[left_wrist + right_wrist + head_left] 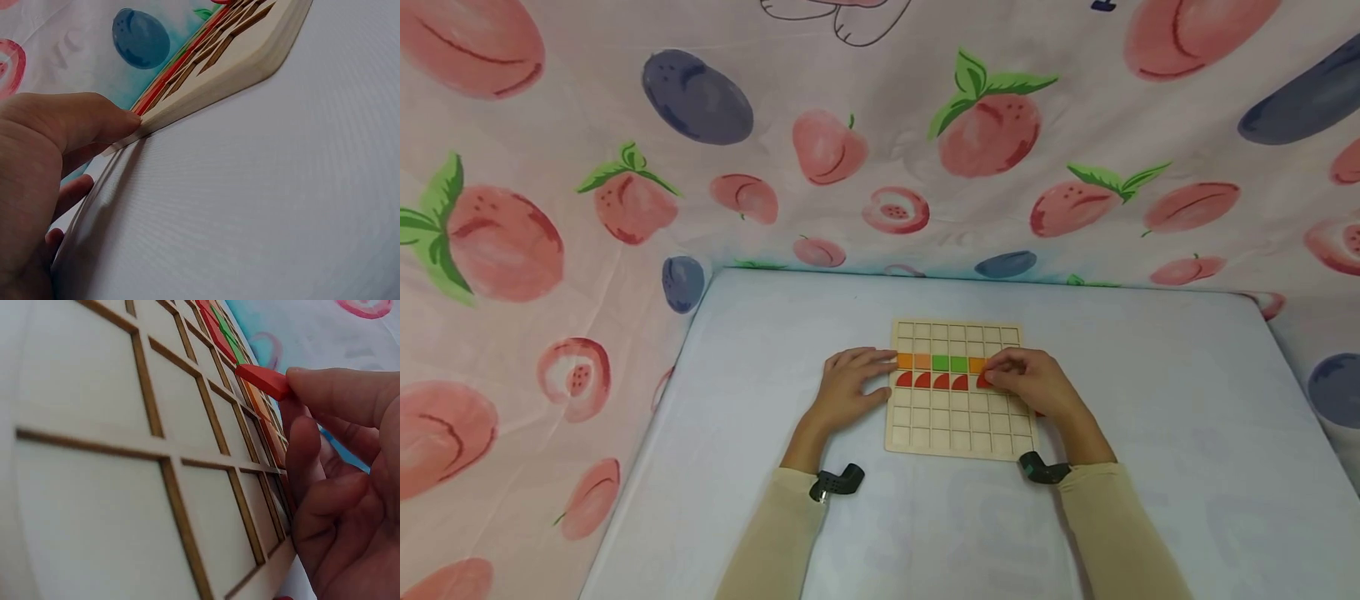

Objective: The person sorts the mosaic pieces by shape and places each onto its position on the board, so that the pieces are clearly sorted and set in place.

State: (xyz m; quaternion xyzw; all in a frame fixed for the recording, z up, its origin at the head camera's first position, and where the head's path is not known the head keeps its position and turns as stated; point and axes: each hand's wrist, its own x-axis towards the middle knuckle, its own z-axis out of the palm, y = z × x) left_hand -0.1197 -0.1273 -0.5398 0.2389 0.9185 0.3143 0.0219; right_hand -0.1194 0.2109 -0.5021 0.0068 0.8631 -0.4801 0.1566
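A pale wooden grid board (951,419) lies on the table, with shallow square cells. Orange tiles (922,362) and green tiles (950,364) fill part of one row. Below them runs a row of red quarter-circle pieces (942,382). My right hand (1041,383) pinches another red piece (262,380) between thumb and fingers, tilted just over the board in the right wrist view. The right end of the orange and green row is hidden by that hand. My left hand (852,383) touches the board's left edge, thumb and fingertips against it, fingers fairly straight.
The board rests on a white-covered table (760,333). A fruit-printed cloth (880,100) hangs behind and at the left. Something small and red (1040,414) shows beside the board under my right wrist. Dark wrist devices (838,482) sit at both cuffs.
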